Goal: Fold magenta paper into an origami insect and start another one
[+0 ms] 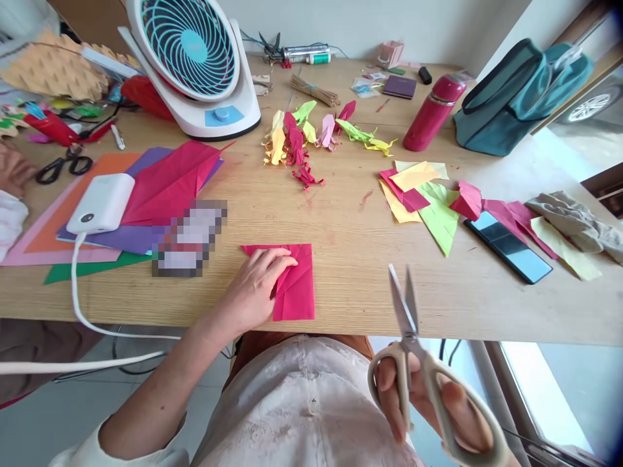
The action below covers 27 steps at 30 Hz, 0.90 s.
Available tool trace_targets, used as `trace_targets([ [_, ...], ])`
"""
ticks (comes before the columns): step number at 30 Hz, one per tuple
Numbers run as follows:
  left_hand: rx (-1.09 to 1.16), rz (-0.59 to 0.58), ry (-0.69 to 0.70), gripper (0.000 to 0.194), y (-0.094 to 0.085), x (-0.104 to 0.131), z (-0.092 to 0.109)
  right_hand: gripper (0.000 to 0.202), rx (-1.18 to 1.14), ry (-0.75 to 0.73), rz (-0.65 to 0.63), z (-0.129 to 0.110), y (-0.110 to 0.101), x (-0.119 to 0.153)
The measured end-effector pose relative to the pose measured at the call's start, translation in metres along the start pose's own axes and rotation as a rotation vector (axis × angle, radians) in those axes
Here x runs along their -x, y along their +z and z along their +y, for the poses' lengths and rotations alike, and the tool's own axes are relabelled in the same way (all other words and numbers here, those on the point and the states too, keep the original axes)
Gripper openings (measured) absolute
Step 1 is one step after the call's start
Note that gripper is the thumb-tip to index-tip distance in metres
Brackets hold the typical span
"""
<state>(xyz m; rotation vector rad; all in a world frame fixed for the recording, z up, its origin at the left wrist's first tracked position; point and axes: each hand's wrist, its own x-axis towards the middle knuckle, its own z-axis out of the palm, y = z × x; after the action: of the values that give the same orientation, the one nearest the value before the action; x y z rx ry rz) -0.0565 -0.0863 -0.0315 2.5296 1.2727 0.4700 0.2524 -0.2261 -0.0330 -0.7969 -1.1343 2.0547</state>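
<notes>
A folded red paper (299, 295) lies at the table's front edge, with a pointed flap sticking out to the left. My left hand (254, 285) is closed on its left part, fingers together, hiding some of the folds. To the right, my right hand (460, 412) holds beige-handled scissors (410, 334) just off the front edge. Their blades point up and stand apart, with nothing between them. Thumb and fingers pass through the handle loops.
A wooden table (350, 227) bears a fan (195, 58), paper figures (294, 139), paper scraps (438, 207), a phone (509, 246), a red bottle (431, 117) and a teal bag (506, 104). Left are coloured sheets (165, 178), a white power bank (101, 202), black-handled scissors (65, 165) and another person's hand (12, 168).
</notes>
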Motion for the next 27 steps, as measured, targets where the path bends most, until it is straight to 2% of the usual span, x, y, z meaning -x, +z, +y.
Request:
trace_targets([
  [3,-0.059,-0.06,-0.026,0.057,-0.001,0.002,0.011,0.062,0.066,-0.066,-0.016,0.006,-0.009,-0.009],
  [10,-0.073,-0.175,-0.046,0.078,-0.003,0.001,0.029,0.058,-0.03,-0.002,-0.076,0.013,-0.017,-0.014],
  [18,-0.141,-0.201,-0.031,0.052,-0.005,-0.013,0.045,0.063,-0.082,0.055,-0.136,0.015,-0.022,-0.004],
  [24,-0.135,-0.126,-0.003,0.029,-0.003,-0.03,0.052,0.073,-0.144,0.116,-0.21,0.016,-0.028,-0.002],
  [27,-0.127,-0.115,0.008,0.027,-0.001,-0.037,0.054,0.075,-0.161,0.105,-0.227,0.015,-0.027,-0.005],
])
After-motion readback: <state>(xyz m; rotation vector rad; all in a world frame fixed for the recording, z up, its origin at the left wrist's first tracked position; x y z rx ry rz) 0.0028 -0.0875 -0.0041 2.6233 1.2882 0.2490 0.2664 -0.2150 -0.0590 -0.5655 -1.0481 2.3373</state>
